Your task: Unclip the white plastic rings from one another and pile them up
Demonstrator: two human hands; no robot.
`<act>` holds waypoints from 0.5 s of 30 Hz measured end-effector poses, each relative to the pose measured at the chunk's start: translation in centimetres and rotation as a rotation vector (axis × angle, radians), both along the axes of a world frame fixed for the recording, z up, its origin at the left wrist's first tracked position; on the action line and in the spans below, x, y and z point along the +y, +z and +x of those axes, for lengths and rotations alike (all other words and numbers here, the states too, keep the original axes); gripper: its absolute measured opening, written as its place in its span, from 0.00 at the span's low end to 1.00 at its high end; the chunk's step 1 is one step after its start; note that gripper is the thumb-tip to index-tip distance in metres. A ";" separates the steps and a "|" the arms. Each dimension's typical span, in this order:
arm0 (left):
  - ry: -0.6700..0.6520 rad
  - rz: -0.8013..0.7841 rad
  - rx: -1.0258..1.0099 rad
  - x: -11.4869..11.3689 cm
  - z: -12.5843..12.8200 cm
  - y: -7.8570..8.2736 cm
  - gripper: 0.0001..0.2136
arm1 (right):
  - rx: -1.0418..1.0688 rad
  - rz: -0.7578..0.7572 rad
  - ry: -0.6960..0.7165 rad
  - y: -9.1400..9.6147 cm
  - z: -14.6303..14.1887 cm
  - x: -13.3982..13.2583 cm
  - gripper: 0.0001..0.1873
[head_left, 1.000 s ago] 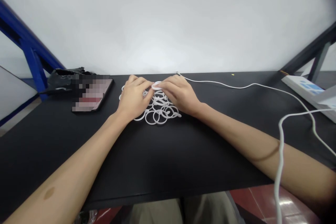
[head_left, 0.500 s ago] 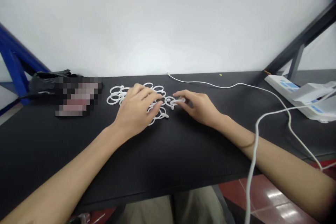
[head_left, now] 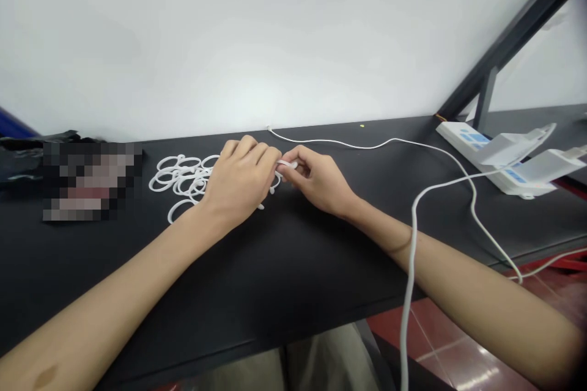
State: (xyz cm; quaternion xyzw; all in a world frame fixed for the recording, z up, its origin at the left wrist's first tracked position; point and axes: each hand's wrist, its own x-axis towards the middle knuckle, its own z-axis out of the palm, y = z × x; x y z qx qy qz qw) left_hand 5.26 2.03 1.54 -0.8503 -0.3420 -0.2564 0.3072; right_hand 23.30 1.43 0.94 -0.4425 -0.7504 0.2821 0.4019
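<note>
A white plastic curtain ring (head_left: 287, 164) shows edge-on between my two hands. My right hand (head_left: 321, 180) pinches its near end between thumb and fingers. My left hand (head_left: 241, 180) meets it from the other side, back of the hand up and fingers curled; its fingertips seem to close on the ring's left end, though they are mostly hidden. Several more white curtain rings (head_left: 177, 180) lie in a loose pile on the black table, left of and partly beneath my left hand. One ring (head_left: 276, 182) peeks out below the fingertips.
A black plastic bag (head_left: 22, 159) and a pixelated patch (head_left: 92, 183) lie at the left. A white cable (head_left: 380, 146) runs across the table and loops over my right forearm. White stands with blue labels (head_left: 499, 159) are at the right, by a dark metal frame (head_left: 513, 36).
My hands have come together, with the right hand bringing a curtain ring up to the left. My left fingers have curled inward. The view has shifted a little to the right.
</note>
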 end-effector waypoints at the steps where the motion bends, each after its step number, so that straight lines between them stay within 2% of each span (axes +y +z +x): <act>1: 0.004 -0.006 -0.022 0.2 0.0 -0.2 0.07 | 0.013 -0.011 0.007 0.0 0.0 -0.1 0.09; 5: 0.005 -0.058 -0.052 0.0 -0.9 -1.0 0.05 | -0.050 0.019 0.142 0.0 -0.5 -0.7 0.09; 8: 0.015 -0.084 -0.060 -0.4 -1.4 -0.9 0.04 | -0.131 0.049 0.242 0.4 -0.9 -1.2 0.12; 15: 0.010 -0.168 -0.115 0.1 -2.1 -0.9 0.04 | -0.107 0.019 0.352 0.8 -0.8 -1.0 0.11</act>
